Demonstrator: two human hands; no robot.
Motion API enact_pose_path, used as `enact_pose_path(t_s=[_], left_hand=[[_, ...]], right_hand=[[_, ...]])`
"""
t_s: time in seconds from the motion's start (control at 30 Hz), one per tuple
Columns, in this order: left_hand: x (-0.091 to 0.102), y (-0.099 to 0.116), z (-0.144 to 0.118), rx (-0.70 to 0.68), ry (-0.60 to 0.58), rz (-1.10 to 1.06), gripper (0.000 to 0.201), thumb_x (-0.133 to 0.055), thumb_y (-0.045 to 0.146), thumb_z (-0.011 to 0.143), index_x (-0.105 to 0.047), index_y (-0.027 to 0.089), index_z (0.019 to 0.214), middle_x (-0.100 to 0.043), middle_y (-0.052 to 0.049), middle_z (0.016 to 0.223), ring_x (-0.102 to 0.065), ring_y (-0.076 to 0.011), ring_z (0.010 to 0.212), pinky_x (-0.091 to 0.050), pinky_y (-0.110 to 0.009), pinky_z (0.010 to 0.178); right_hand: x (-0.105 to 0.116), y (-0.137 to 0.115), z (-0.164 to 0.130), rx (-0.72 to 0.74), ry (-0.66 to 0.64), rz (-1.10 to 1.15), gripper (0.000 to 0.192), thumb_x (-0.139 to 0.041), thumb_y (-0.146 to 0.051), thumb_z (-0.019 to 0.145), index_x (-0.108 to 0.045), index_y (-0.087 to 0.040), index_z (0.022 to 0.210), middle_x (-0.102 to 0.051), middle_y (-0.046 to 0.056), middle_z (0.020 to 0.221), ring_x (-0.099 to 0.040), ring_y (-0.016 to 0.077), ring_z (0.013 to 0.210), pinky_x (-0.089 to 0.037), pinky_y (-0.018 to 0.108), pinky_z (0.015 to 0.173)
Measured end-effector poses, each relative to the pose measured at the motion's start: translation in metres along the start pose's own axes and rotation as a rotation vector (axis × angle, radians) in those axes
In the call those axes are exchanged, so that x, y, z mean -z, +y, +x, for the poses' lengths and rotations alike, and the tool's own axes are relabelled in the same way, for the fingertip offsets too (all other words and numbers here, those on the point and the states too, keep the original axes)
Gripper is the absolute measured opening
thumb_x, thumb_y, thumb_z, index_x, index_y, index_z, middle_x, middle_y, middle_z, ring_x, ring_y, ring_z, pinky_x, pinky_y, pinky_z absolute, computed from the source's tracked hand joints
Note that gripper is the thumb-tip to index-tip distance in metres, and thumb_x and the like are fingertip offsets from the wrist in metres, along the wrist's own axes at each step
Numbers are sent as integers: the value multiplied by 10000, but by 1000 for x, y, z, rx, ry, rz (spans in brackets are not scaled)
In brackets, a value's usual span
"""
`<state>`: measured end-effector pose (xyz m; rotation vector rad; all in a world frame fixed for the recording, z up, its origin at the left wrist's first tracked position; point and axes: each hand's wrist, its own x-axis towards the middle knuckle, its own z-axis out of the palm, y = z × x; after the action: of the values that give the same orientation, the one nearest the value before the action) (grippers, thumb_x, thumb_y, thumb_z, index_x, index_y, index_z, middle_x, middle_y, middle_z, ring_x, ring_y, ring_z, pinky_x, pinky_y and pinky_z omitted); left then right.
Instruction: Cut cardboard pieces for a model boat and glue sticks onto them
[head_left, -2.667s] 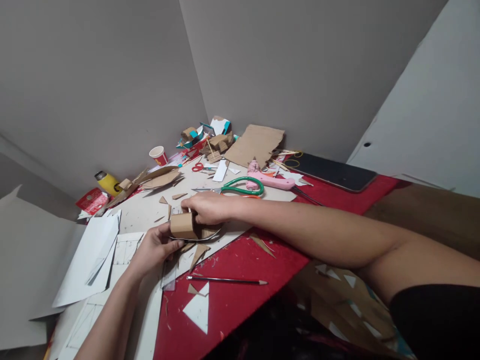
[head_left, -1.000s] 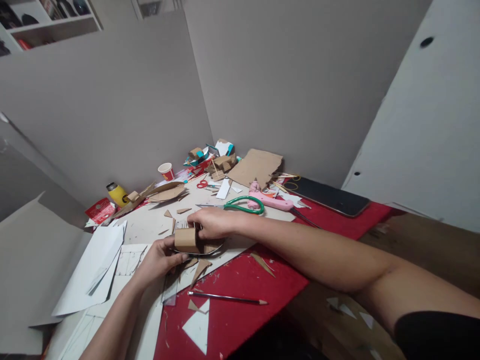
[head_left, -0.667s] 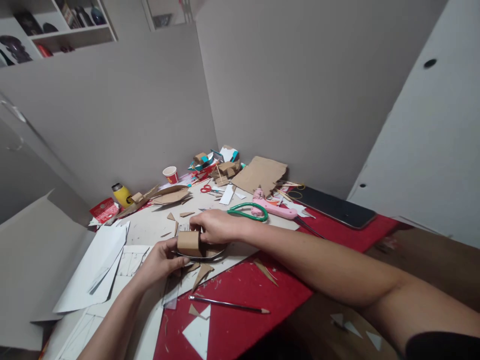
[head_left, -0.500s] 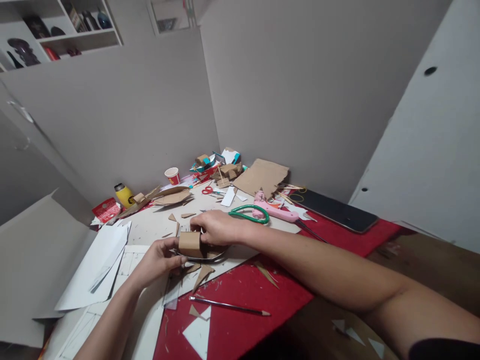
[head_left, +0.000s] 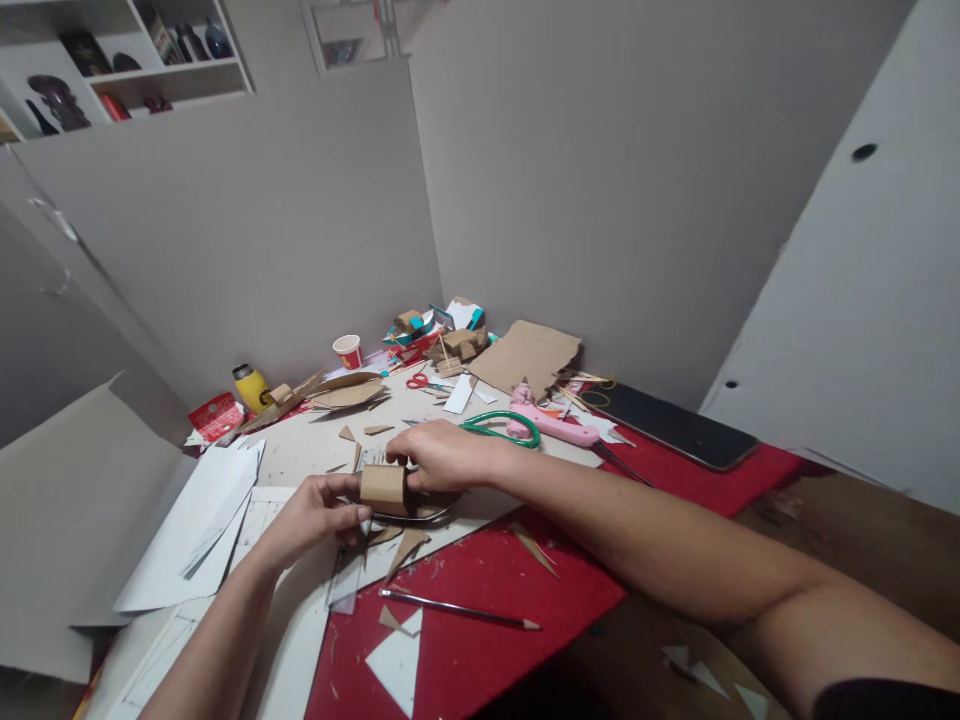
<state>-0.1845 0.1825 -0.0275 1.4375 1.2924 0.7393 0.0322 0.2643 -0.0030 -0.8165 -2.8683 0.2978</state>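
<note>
Your left hand [head_left: 311, 512] and your right hand [head_left: 442, 457] both grip a small rolled cardboard tube [head_left: 383, 485], the left pinching its near end with thumb and fingertips, the right closed over its far end. You hold the tube just above a curved metal strip [head_left: 409, 516] and some brown cardboard offcuts [head_left: 405, 545], over the pale board [head_left: 300, 455] that covers the left half of the table, close to where the board meets the red tablecloth [head_left: 487, 570]. A pencil [head_left: 457, 609] lies on the red cloth toward the near edge, beside a white paper triangle [head_left: 395, 664]. Beyond your right wrist sit green-handled scissors [head_left: 502, 428] and, just beside them, a pink glue gun [head_left: 551, 424]. A dark phone [head_left: 671, 425] lies toward the right edge, by the wall. In the far corner are a torn cardboard sheet [head_left: 529, 355] and a heap of scraps; a paper cup [head_left: 348, 351] and a yellow bottle [head_left: 251, 386] stand along the far left edge. White paper sheets [head_left: 195, 525] lie at the left.
</note>
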Motion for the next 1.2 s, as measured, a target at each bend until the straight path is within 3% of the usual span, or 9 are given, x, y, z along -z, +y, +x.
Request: enact_pose_path(t_s=[0.17,0.37,0.73,1.07,1.2], left_hand=[[13,2,-5,27,111,-18,394,-788,326,657,-703,152,1000,-652,-9,661,-541,-94,488,-429,-215,491],[28,4,-9,-27,273,-100,350,-761,359,690,-701,166,975,-715,-72,878,-542,-75,480,-403,-206,462],[54,-27,1,-121,622,-282,309,-773,364,607,-628,134,755,-622,-1,568,-500,-79,418,-375,-200,429],[49,-40,8,-82,677,-280,326,-769,387,614,-566,140,673,-597,12,515,-474,-57,385,-335,-153,391],[49,-40,8,-91,688,-253,328,-765,401,610,-586,139,691,-618,1,537,-492,-68,398,-354,-165,403]], right_hand=[[0,4,0,16,-15,-18,312,-593,-302,749,-656,-217,1042,-696,72,1001,-615,226,866,-356,273,633],[-3,14,1,23,-60,-48,340,-609,-360,733,-661,-197,1028,-702,79,949,-622,229,837,-344,261,605],[-4,21,4,1,-155,-49,330,-612,-374,733,-700,-199,999,-713,73,908,-628,206,787,-370,246,596],[-11,20,9,-29,-200,5,226,-563,-257,737,-709,-177,890,-699,49,802,-592,159,676,-349,223,539],[-13,21,8,-19,-165,22,288,-596,-314,731,-693,-191,973,-701,52,858,-603,173,715,-362,228,557]])
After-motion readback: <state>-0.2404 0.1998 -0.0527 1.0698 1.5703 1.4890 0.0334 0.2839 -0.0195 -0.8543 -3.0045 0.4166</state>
